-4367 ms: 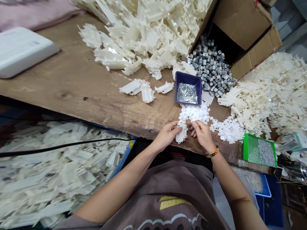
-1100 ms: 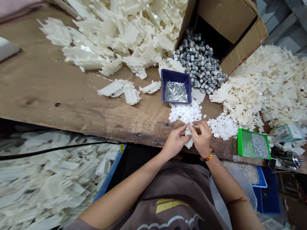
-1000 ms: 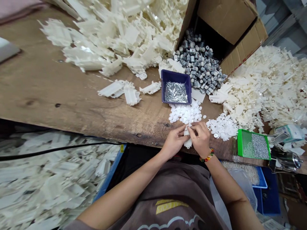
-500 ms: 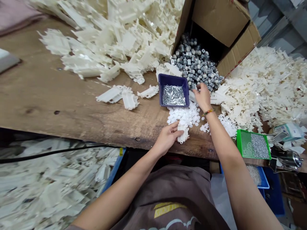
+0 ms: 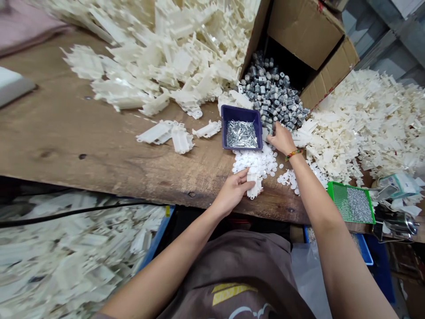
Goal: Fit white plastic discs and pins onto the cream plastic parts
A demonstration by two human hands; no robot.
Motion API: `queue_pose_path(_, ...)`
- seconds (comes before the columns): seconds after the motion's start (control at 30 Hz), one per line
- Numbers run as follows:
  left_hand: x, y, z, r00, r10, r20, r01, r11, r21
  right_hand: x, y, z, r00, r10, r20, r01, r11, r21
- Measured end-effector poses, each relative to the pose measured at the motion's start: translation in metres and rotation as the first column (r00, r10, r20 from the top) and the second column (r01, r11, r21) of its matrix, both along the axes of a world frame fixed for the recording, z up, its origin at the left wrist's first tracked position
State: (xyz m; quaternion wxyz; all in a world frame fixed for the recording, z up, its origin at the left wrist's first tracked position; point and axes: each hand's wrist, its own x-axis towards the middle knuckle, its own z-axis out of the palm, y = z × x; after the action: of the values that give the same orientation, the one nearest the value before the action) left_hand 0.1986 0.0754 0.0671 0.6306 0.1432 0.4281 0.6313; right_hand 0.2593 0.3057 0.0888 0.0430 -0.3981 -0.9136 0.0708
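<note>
My left hand (image 5: 234, 191) is closed on a small white plastic housing (image 5: 254, 186), held at the table's front edge. Just beyond it lies a spread of small white discs (image 5: 257, 160). My right hand (image 5: 282, 140) reaches to the near edge of a heap of small grey motors (image 5: 275, 91), its fingertips pinched together. Whatever is between those fingers is too small and hidden to make out. Left of the right hand stands a dark purple tray (image 5: 224, 128) of thin metal pins (image 5: 241, 134).
An open cardboard box (image 5: 305, 33) lies behind the motors. Piles of white plastic parts (image 5: 186, 57) cover the back left, with more small ones (image 5: 375, 128) at right. A green tray (image 5: 339, 204) of tiny metal pieces sits front right. A black cable (image 5: 83, 211) crosses below the table.
My right hand has drawn slightly back toward me from the heap, its fingers closer together. My left hand keeps its grip on the white plastic housing. The whole view has shifted a little.
</note>
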Motion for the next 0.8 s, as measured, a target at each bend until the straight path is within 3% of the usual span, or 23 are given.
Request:
queue_pose_path(0.07, -0.002, 0.002, 0.001, 0.999, 0.039, 0.010, -0.039, 0.999, -0.007, 0.011, -0.013, 0.007, 0.984, -0.011, -0.180, -0.022, 0.984, -0.177)
queue_pose_path(0.17, -0.002, 0.005, 0.000, 0.993, 0.121, 0.009, -0.121, 0.993, 0.002, 0.033, -0.052, 0.019, 0.923, 0.053, -0.382, -0.194, 0.919, -0.343)
queue_pose_path(0.33, 0.009, 0.012, -0.001, 0.967, 0.246, -0.068, -0.242, 0.968, 0.062, 0.056, -0.129, 0.024, 0.865, 0.258, -0.431, -0.330, 0.939, -0.099)
queue_pose_path(0.4, 0.014, 0.012, -0.001, 0.951, 0.287, -0.113, -0.280, 0.958, 0.067, 0.057, -0.147, 0.020, 0.859, 0.269, -0.435, -0.329, 0.942, -0.066)
queue_pose_path(0.6, 0.020, 0.003, -0.004, 0.912, 0.383, -0.145, -0.370, 0.923, 0.106, 0.054, -0.168, -0.003, 0.830, 0.149, -0.538, -0.116, 0.989, 0.095)
queue_pose_path(0.8, 0.023, -0.004, -0.008, 0.922, 0.341, -0.181, -0.330, 0.940, 0.089, 0.066, -0.175, -0.019, 0.876, 0.278, -0.394, -0.235, 0.960, 0.155)
